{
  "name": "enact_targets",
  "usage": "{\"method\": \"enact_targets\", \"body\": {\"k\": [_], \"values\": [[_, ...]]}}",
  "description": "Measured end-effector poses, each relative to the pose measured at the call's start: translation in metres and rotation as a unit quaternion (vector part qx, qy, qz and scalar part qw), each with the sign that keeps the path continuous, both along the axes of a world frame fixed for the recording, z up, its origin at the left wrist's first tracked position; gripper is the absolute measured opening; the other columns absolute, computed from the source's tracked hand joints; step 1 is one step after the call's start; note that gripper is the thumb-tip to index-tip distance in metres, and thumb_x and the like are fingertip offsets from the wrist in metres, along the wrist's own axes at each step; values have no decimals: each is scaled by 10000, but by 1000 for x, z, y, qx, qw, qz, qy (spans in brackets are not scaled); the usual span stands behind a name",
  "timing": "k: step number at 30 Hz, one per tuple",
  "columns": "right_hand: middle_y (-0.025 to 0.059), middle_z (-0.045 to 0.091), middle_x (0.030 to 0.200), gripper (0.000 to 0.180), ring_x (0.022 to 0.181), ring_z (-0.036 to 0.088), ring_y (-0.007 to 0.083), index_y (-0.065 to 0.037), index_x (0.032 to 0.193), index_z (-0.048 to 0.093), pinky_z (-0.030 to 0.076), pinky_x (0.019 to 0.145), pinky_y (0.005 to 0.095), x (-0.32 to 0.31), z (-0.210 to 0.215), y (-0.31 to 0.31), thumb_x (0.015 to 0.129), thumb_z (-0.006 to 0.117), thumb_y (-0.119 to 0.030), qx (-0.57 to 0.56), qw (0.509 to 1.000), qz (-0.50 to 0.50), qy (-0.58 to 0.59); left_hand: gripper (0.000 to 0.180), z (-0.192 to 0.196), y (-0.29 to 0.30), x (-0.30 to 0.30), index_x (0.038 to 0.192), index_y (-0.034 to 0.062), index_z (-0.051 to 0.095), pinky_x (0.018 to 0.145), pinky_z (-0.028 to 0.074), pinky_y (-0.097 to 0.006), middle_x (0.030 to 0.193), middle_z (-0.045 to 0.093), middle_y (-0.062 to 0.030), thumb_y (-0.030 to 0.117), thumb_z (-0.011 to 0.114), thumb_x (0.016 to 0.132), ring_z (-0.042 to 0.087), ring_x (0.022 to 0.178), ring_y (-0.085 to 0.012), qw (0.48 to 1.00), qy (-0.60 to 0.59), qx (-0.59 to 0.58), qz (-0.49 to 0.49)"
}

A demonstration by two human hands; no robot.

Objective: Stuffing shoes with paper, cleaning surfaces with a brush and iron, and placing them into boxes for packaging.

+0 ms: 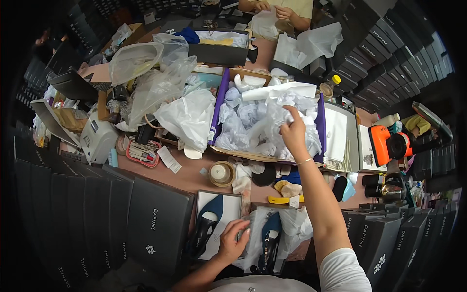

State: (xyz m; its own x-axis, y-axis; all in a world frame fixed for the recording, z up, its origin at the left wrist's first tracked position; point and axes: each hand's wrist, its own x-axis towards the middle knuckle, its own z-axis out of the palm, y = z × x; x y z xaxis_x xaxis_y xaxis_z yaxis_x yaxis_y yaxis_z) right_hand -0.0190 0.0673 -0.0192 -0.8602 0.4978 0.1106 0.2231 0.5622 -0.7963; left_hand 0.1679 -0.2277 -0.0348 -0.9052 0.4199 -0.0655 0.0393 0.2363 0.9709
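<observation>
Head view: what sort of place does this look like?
Probably a shoe stockroom or packing room: dark shoe boxes are stacked on both sides, blue shoes lie close to the left hand, and a purple-sided carton holds crumpled white paper.

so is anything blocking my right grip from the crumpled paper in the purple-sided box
Nothing visible: the right grip is over the crumpled paper, the forearm crossing above the near wall of the purple-sided box. The white roll lies beyond the fingers, not between.
</observation>
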Motion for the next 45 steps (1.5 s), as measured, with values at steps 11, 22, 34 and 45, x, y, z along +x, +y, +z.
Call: {"method": "enact_targets", "body": {"k": [11,22,34,45], "values": [[147,626,1019,413,966,598,348,-32,1076,571,491,769,401,172,76,-79,687,706,-65,119,981,153,1,614,48,73,-81,1364,13,430,1010,380,-319,1291,531,-136,183,710,845,498,1187,-195,962,-108,185,-170],[4,546,840,233,682,510,56,-15,979,544,434,614,198,369,17,-98,756,612,-19,-159,981,-100,-38,249,-31,-30,37,1099,-38,633,724,494,-246,953,677,-58,137,541,948,622,813,-104,872,-427,68,-231],[134,526,1262,737,1077,567,207,-90,1465,183,483,876,386,383,-6,-150,910,647,-231,-673,734,-86,14,310,-21,-29,65,1123,-59,615,789,453,-243,967,657,-54,184,500,968,574,863,-98,948,-270,144,-93],[19,466,674,504,670,428,101,12,776,535,382,594,307,312,10,-153,1008,403,-416,-449,892,-46,18,695,48,18,63,1394,-43,346,1023,373,-380,1361,416,-240,187,692,836,465,1221,-315,971,141,-133,-143]]}}
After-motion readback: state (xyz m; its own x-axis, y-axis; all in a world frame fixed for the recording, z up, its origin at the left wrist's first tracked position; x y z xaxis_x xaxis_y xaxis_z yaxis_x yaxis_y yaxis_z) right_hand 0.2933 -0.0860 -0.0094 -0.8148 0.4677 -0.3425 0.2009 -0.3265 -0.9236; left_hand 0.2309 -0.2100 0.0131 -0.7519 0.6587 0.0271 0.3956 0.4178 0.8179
